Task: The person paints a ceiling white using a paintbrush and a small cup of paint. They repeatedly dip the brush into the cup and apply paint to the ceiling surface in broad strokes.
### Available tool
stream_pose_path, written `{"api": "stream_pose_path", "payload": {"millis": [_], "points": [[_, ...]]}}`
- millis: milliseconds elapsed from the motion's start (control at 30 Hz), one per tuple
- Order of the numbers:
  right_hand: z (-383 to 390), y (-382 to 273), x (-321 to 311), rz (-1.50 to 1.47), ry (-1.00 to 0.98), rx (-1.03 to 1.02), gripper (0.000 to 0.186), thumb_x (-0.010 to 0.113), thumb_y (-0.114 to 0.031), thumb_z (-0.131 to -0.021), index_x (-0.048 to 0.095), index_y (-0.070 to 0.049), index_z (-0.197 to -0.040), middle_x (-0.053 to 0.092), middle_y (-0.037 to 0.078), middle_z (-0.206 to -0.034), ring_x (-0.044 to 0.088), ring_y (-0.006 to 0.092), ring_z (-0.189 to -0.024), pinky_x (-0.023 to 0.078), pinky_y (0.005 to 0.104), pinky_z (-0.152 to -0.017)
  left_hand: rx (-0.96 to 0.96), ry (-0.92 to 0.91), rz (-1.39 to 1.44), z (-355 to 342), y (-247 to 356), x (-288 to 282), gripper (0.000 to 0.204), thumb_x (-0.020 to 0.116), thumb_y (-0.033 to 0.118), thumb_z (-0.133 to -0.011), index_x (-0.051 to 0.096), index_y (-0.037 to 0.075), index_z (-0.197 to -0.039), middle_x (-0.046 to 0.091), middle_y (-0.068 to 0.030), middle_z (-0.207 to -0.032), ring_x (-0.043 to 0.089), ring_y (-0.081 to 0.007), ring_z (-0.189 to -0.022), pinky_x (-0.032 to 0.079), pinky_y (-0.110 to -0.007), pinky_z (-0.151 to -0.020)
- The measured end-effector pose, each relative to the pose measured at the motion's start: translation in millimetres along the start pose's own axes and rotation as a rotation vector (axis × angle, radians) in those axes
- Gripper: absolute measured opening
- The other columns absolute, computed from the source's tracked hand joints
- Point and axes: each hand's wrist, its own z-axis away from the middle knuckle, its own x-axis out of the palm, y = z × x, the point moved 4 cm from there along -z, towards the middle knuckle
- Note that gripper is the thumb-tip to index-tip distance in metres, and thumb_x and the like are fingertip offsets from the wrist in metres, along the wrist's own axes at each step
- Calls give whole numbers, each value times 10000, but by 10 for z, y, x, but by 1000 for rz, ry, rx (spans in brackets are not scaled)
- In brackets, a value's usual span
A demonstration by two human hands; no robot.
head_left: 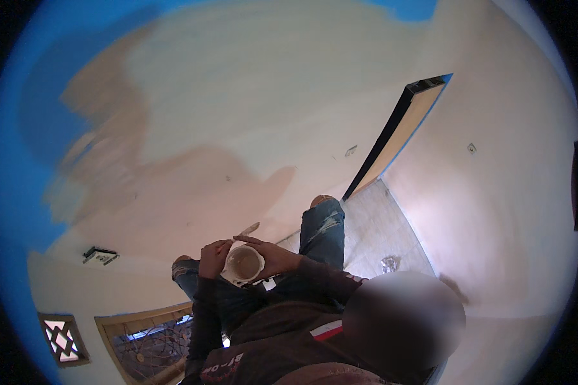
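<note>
A white pot [243, 265] with a round opening and pale beige contents stands between my two hands. My right hand [275, 258] is wrapped round its right side. My left hand [214, 258] is closed against the left side, its fingertips near the far rim. Beyond the rim a narrow pale piece [249, 229] sticks out between the fingertips of both hands. It looks like a flat blade or brush tip, but its kind is not clear. What my left fingers grip is hidden.
A wall [263, 96] with blue, beige and cream paint fills the far side. To the right, a dark-edged doorway [392, 138] opens near a tiled floor [379, 234] with a shiny crumpled-looking item [390, 264]. At lower left are a socket box [101, 256] and a grilled window [148, 340].
</note>
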Motion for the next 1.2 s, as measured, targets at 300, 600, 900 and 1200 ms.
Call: {"api": "stream_pose_path", "payload": {"millis": [300,600,900,1200], "points": [[76,275,208,-14,-51,-44,905,927,-308,-661,486,-72,-1415,358,153,-1541,299,302,-1472,293,442,-1203,23,-140,-35,90,-111,217,340,683,324,-955,697,-13,-1000,738,-165,-874,727,-240,-805,559,-356,-703],[94,217,198,-31,-44,-82,919,939,-319,-651,487,-66,-1410,352,157,-1528,354,322,-1432,306,437,-1194,-27,-171,10,121,100,182,330,701,318,-957,617,-2,-972,725,-170,-857,712,-218,-786,551,-340,-678],[125,356,222,33,5,-35,964,949,-327,-635,446,-29,-1402,409,165,-1431,436,307,-1358,370,410,-1147,-48,-182,-7,79,-97,270,331,578,330,-1023,620,3,-1006,722,-179,-871,717,-275,-804,546,-373,-714],[115,304,178,33,27,39,986,948,-311,-628,419,-19,-1407,440,164,-1401,469,306,-1329,396,403,-1125,1,-122,156,133,-5,234,413,454,368,-1075,646,2,-1067,713,-142,-836,697,-209,-792,545,-360,-722]]}}
